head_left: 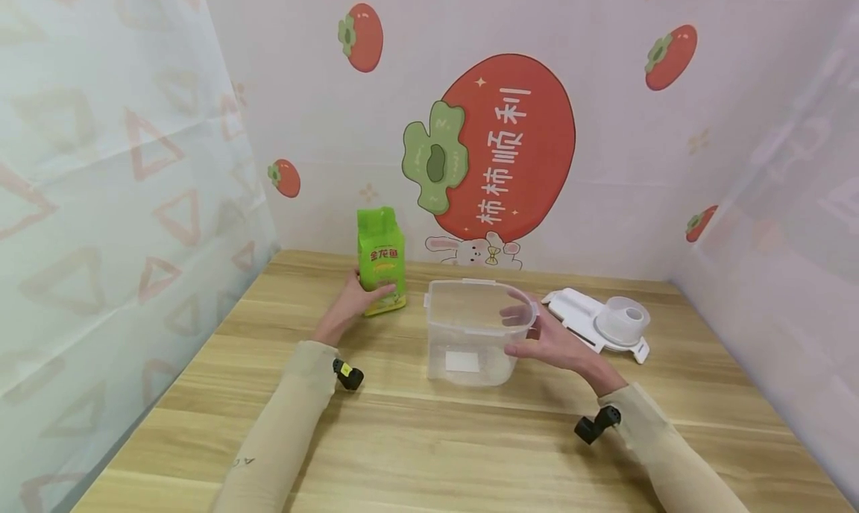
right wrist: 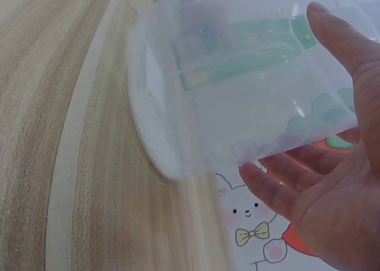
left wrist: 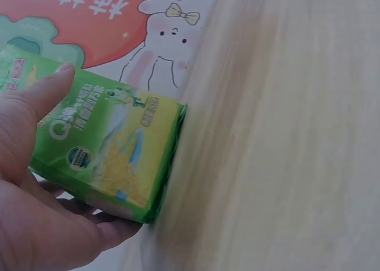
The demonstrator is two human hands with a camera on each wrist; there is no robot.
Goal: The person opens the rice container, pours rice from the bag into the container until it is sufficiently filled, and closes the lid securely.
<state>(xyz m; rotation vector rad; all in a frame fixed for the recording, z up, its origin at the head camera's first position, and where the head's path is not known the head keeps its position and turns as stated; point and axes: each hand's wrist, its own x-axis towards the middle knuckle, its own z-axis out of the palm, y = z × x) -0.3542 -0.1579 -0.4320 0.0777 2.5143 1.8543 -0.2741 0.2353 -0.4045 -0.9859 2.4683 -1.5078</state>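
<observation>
A green packet [head_left: 382, 263] with a yellow lower part stands upright toward the back left of the table. My left hand [head_left: 362, 297] grips its lower part; the left wrist view has the thumb across the front of the packet [left wrist: 113, 146] and fingers underneath. To its right stands a clear plastic container [head_left: 463, 312], open at the top, a white label low on its front. My right hand [head_left: 553, 341] holds the container's right side, thumb at the front and fingers behind. In the right wrist view the packet shows blurred through the container wall [right wrist: 237, 116].
A white lid [head_left: 577, 315] with a round translucent cup [head_left: 624, 320] on it lies right of the container, behind my right hand. The wood-grain table [head_left: 429, 446] meets a printed backdrop [head_left: 322, 125] at its back edge, with hanging sheets at both sides.
</observation>
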